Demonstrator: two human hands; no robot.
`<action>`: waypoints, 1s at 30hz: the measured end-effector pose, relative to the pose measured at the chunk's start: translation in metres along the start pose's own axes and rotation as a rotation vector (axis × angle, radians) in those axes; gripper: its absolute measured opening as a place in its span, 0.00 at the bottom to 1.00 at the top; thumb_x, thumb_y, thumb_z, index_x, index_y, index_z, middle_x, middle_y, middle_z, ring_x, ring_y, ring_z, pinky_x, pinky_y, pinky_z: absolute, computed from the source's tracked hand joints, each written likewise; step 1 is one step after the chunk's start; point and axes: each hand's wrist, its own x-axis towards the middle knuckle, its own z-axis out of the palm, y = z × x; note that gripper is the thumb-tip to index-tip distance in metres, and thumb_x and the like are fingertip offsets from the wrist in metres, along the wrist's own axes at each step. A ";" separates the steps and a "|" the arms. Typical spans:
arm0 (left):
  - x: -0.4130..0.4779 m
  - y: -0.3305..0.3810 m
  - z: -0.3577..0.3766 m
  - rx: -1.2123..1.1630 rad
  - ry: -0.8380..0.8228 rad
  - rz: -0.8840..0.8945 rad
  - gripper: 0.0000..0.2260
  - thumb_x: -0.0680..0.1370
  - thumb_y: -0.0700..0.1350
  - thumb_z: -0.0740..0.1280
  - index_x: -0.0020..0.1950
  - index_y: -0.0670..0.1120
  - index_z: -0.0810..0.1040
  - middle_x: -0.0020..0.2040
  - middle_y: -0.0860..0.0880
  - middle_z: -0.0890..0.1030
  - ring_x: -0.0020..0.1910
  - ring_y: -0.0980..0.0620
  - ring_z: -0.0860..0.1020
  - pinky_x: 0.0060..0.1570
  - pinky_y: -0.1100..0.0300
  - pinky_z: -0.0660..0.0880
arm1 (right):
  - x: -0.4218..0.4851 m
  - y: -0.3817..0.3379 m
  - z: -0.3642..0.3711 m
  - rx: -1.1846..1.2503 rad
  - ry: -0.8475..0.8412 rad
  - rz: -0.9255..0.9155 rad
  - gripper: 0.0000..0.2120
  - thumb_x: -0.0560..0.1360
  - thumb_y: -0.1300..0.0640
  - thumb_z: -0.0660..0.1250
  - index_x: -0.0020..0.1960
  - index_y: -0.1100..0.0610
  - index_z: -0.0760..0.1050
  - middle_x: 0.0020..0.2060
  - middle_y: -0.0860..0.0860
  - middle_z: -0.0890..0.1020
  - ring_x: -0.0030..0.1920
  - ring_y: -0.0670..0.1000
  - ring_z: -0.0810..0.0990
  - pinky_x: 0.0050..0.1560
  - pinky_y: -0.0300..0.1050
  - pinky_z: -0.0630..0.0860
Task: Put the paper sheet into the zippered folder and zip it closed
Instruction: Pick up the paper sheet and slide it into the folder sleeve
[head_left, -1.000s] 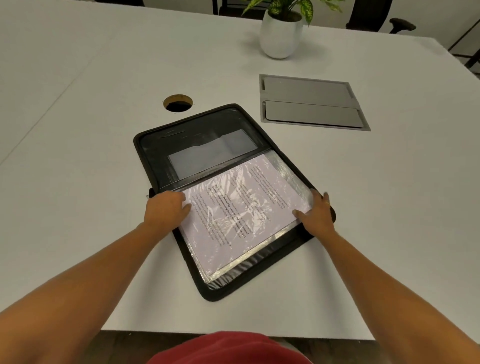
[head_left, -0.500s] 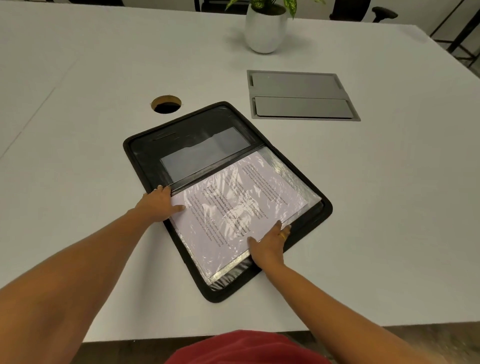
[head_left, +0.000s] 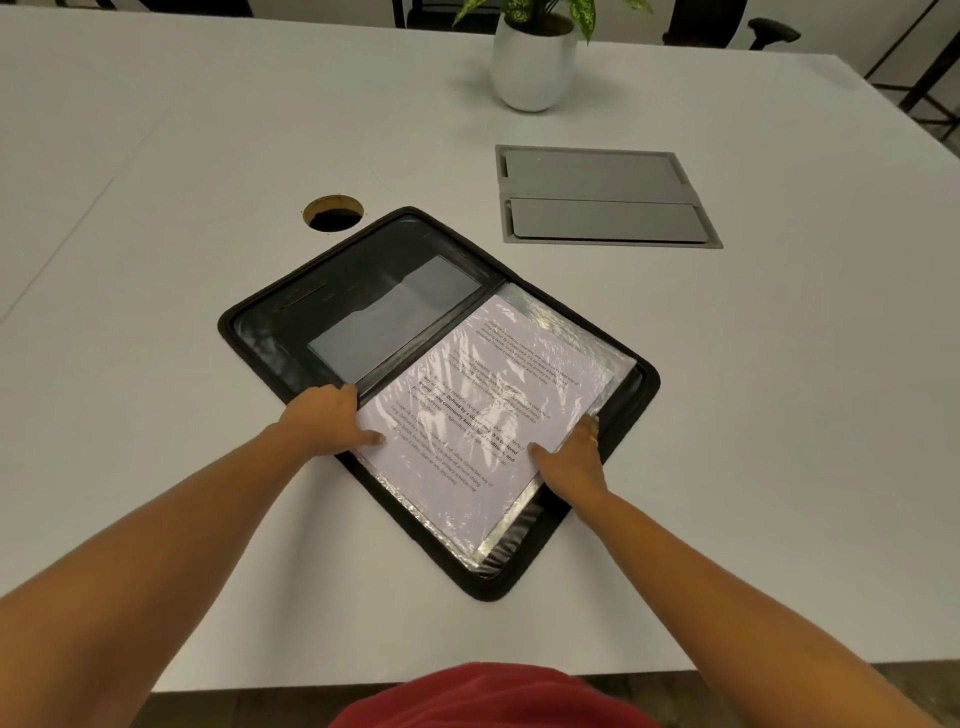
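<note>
A black zippered folder (head_left: 363, 270) lies open and turned diagonally on the white table. On its near half rests a printed paper sheet (head_left: 493, 395) over shiny clear sleeves. My left hand (head_left: 324, 415) presses on the sheet's left corner by the folder's spine, thumb on the paper. At the sheet's near right edge, my right hand (head_left: 571, 460) has its thumb on top and its fingers along or under that edge, which hides how far they reach. The far half of the folder shows a grey pocket panel (head_left: 395, 317).
A round cable hole (head_left: 333, 212) lies just beyond the folder's far corner. A grey flip-lid cable box (head_left: 602, 195) is set into the table (head_left: 156, 156) to the right, and a white plant pot (head_left: 533, 65) stands behind it. The table's near edge runs below the folder.
My right hand slid from the folder's right corner along the sheet's near edge toward me, then back a little to the right. My left hand stayed at the left corner.
</note>
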 end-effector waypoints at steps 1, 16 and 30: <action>-0.002 0.005 0.002 0.016 0.004 0.002 0.35 0.72 0.65 0.62 0.68 0.41 0.63 0.61 0.42 0.76 0.60 0.43 0.75 0.57 0.51 0.73 | 0.004 0.000 -0.004 0.004 -0.005 -0.012 0.43 0.75 0.50 0.64 0.74 0.61 0.36 0.75 0.55 0.41 0.75 0.54 0.46 0.74 0.48 0.51; -0.034 0.075 0.026 -0.145 0.068 -0.114 0.28 0.70 0.62 0.66 0.58 0.41 0.70 0.53 0.44 0.79 0.52 0.45 0.78 0.44 0.57 0.72 | 0.089 -0.005 -0.075 0.041 -0.262 -0.188 0.39 0.73 0.55 0.67 0.74 0.54 0.45 0.73 0.53 0.59 0.72 0.55 0.60 0.71 0.49 0.58; -0.012 0.026 0.017 0.027 0.092 0.016 0.33 0.76 0.65 0.54 0.73 0.46 0.55 0.74 0.43 0.59 0.74 0.41 0.55 0.67 0.41 0.61 | 0.007 0.042 0.014 -0.192 0.329 -0.235 0.32 0.78 0.48 0.57 0.74 0.59 0.47 0.75 0.55 0.55 0.75 0.53 0.51 0.75 0.49 0.45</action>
